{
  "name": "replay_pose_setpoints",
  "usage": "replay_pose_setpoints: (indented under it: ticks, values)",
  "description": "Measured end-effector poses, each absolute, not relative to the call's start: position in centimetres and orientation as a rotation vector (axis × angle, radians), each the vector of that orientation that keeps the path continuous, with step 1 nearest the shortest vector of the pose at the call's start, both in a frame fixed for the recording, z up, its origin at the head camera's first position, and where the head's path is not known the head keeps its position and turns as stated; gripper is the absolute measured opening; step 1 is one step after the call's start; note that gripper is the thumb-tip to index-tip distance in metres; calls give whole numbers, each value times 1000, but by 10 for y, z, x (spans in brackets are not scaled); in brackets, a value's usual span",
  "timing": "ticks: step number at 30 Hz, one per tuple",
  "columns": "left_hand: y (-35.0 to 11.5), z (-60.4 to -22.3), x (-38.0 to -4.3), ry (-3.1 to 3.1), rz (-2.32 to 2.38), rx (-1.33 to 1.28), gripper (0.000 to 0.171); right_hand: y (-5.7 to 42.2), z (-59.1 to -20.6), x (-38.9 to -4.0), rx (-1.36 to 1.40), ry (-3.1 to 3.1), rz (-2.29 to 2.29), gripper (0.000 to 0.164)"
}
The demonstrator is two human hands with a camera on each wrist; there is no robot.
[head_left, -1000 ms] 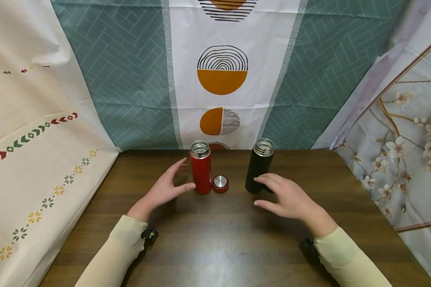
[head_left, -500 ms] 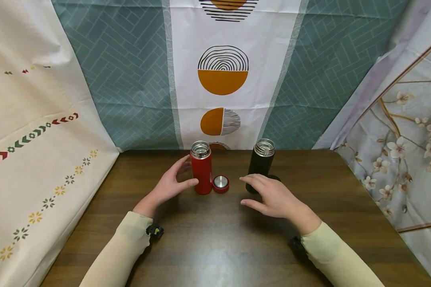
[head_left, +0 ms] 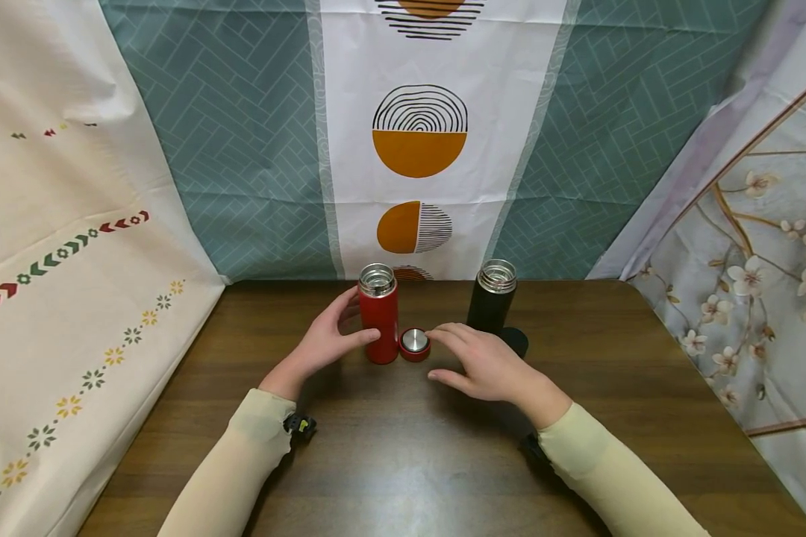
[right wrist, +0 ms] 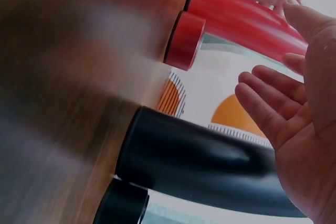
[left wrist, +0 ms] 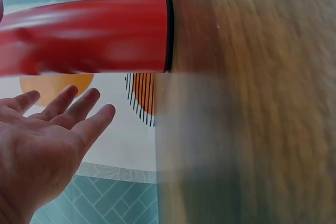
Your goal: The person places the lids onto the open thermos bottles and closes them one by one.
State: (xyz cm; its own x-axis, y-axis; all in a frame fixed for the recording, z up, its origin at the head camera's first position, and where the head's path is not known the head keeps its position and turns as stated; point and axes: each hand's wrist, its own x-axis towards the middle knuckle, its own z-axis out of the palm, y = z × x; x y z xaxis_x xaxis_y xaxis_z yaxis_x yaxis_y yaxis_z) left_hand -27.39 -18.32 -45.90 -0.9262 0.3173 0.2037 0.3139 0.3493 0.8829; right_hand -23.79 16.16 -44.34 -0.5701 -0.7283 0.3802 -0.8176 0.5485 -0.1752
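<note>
An uncapped red vacuum flask (head_left: 380,328) stands upright on the table, its steel mouth facing up. My left hand (head_left: 329,339) is curved beside its left side; in the left wrist view the fingers (left wrist: 79,108) are spread and apart from the red body (left wrist: 105,35). Right of the flask lies its red lid (head_left: 415,352), steel inside facing up. My right hand (head_left: 480,365) hovers just right of that lid, fingers loosely extended with nothing in them. Behind this hand stands an uncapped black vacuum flask (head_left: 490,307), its lower part hidden in the head view.
A black lid (head_left: 516,341) lies against the black flask's right side, partly covered by the right hand. The brown wooden table (head_left: 389,462) ends at a patterned curtain (head_left: 255,149) behind the flasks. Cloths hang on the left and right.
My right hand has moved left, from in front of the black flask to beside the red lid. The left hand has come in closer to the red flask.
</note>
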Motion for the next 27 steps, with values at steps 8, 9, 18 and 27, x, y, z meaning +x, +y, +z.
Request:
replay_pose_setpoints:
  ticks: [8, 9, 18, 27]
  values:
    - [-177, -458, -276, 2582, 1696, 604, 93, 147, -447, -249, 1292, -2552, 493, 67]
    - [-176, -458, -277, 2582, 1701, 599, 92, 145, -447, -251, 1284, -2562, 494, 67]
    - [-172, -455, -279, 2534, 1768, 639, 89, 130, -451, -262, 1192, -2676, 414, 77]
    - [-170, -455, -281, 2519, 1793, 641, 86, 118, -455, -270, 1139, -2774, 420, 82]
